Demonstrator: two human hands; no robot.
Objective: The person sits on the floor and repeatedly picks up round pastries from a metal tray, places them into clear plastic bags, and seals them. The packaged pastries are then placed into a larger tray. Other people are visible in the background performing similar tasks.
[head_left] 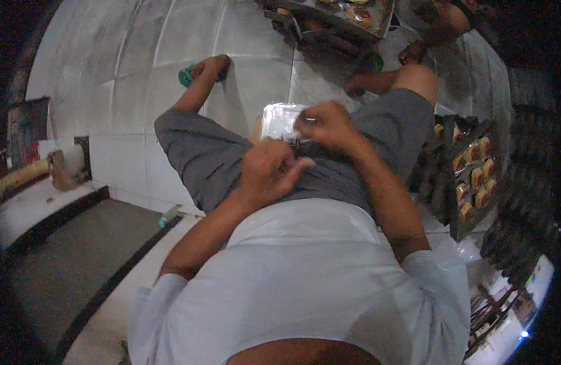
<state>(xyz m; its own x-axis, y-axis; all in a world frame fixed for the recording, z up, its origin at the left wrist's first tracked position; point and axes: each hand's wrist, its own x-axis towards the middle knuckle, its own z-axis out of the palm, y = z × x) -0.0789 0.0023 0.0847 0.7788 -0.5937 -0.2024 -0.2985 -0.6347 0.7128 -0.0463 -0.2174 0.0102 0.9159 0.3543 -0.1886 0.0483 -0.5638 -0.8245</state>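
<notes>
Over my lap lies a shiny clear plastic packet [279, 118], its surface glaring with light. At its right edge my right hand [332, 129] is closed, the fingertips pinched against the plastic and slightly blurred. My left hand [269, 171] is at the packet's lower edge, fingers curled and thumb pointing right. What lies inside the left hand's curl is hidden. A small dark gap shows between the two hands, too blurred to make out.
Trays of packed round buns [475, 176] stand on the right, beside my leg. Another bun tray [353, 15] sits ahead, near another person's leg [445, 27]. On the left is a dark grey slab [80, 255] with a pale raised border. White tiles [183, 36] cover the floor.
</notes>
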